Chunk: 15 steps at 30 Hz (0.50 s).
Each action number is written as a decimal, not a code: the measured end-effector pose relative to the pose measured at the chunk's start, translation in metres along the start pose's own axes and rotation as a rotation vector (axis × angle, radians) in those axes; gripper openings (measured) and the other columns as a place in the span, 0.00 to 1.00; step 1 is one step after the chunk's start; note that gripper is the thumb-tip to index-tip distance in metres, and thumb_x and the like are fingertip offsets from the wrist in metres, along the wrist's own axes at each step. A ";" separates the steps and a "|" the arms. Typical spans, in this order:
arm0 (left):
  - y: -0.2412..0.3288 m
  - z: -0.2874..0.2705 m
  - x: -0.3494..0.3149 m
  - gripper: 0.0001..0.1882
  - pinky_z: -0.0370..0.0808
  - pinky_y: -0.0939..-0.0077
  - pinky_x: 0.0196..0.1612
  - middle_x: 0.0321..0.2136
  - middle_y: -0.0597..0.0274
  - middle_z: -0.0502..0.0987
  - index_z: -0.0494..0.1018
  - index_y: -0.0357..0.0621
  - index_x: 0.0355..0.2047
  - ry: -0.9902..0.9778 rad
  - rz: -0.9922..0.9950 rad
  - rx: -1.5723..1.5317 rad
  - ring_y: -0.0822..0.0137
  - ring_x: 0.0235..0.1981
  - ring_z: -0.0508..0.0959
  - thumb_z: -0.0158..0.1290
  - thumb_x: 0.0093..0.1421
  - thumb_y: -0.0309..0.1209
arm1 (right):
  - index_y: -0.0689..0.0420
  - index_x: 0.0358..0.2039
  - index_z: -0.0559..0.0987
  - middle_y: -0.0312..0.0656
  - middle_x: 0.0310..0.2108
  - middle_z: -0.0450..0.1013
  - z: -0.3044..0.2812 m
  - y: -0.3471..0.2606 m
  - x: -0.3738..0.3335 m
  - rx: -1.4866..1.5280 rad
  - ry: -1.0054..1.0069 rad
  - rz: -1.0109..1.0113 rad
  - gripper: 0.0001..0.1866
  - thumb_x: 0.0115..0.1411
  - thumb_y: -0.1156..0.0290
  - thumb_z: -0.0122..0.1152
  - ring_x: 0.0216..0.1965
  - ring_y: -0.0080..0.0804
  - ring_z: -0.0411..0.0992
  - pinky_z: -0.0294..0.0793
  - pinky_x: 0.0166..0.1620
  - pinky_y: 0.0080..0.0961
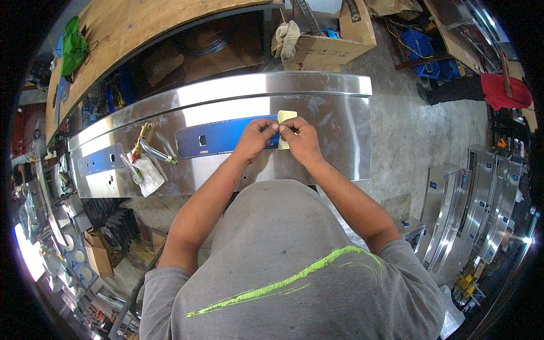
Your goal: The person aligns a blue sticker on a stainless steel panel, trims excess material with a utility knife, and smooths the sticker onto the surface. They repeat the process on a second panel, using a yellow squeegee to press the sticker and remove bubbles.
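A long blue label (218,137) with rounded corners and a small square window lies on a shiny sheet-metal panel (334,124). At its right end a pale yellow paper strip (287,115) stands out, like backing folded back. My left hand (256,139) is closed in a pinch at the label's right end. Close beside it, my right hand (302,140) pinches the yellow strip near the same edge. The fingertips nearly meet and hide the exact grip. A second, shorter blue label (101,160) sits at the panel's left end.
A brass-and-metal valve fitting (148,145) and a white rag (149,174) lie on the panel, left of the long label. Behind stands a wooden bench (141,28) beside a cardboard box (331,51). Metal housings (442,209) stand on the floor at right.
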<state>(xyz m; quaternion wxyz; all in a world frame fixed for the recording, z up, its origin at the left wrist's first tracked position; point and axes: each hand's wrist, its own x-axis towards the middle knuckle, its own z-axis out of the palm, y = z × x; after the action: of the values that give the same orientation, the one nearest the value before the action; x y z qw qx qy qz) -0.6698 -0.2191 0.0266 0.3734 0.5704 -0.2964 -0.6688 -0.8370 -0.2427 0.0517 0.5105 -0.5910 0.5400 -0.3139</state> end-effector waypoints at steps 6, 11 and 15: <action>0.001 0.002 0.000 0.13 0.72 0.76 0.36 0.35 0.66 0.79 0.79 0.41 0.43 0.013 0.019 0.014 0.74 0.34 0.74 0.55 0.69 0.38 | 0.64 0.33 0.82 0.41 0.33 0.76 0.002 -0.001 0.000 0.006 0.014 -0.025 0.07 0.61 0.72 0.63 0.33 0.26 0.74 0.73 0.40 0.26; 0.001 0.003 0.000 0.13 0.71 0.78 0.35 0.34 0.66 0.79 0.79 0.40 0.43 0.004 0.024 -0.005 0.75 0.33 0.73 0.55 0.69 0.37 | 0.64 0.33 0.81 0.41 0.33 0.76 0.003 -0.001 0.001 -0.003 0.017 -0.034 0.07 0.60 0.73 0.63 0.34 0.27 0.74 0.73 0.40 0.26; 0.001 0.003 -0.001 0.13 0.71 0.79 0.35 0.34 0.66 0.79 0.79 0.39 0.43 0.017 0.034 -0.001 0.75 0.32 0.73 0.55 0.69 0.36 | 0.65 0.33 0.81 0.43 0.33 0.76 0.003 -0.001 0.001 -0.046 0.026 -0.057 0.07 0.60 0.74 0.62 0.34 0.28 0.74 0.73 0.40 0.27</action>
<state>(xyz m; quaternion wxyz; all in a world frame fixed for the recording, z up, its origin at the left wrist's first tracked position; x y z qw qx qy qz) -0.6726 -0.2195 0.0286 0.3877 0.5707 -0.3026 -0.6575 -0.8335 -0.2431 0.0519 0.4807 -0.6134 0.5367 -0.3236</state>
